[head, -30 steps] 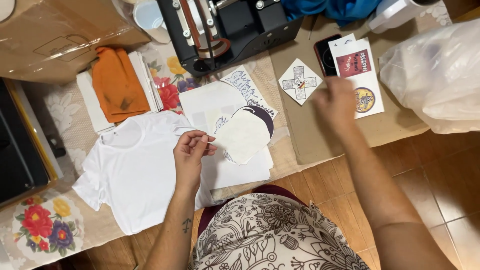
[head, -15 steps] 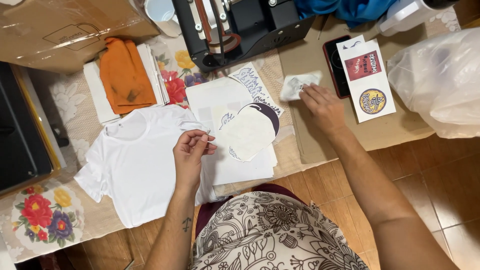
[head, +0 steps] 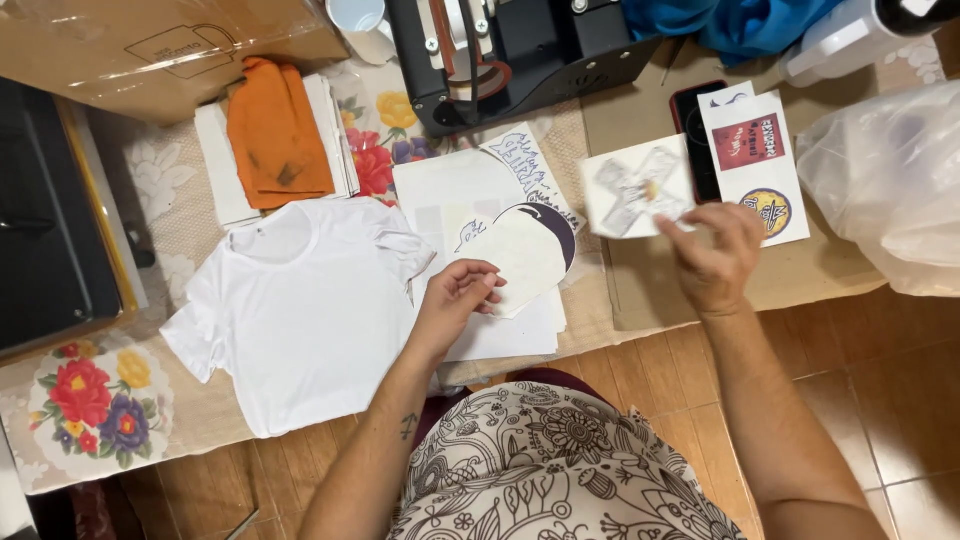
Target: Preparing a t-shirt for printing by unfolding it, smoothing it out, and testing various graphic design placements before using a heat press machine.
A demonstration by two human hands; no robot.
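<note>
- The right hand (head: 712, 262) has just lifted the small square print (head: 638, 187) clear; half a second ago that hand was pressed flat on it, on the brown card to the right of the white T-shirt (head: 300, 310).
- Now the print hangs tilted in the air, well right of the T-shirt, so I'd say it is picked up and free to be carried.
- Its fingers (head: 690, 222) pinch the print's lower right corner; the rest of the sheet sticks up and to the left of them, blurred.
- The left hand (head: 452, 300) has not shifted: it rests just beside the T-shirt's right sleeve, fingers curled together on the edge of the round paper cut-out (head: 522, 255).
- That cut-out lies on the white sheets on the desk (head: 200, 410), touching the T-shirt's right side.
</note>
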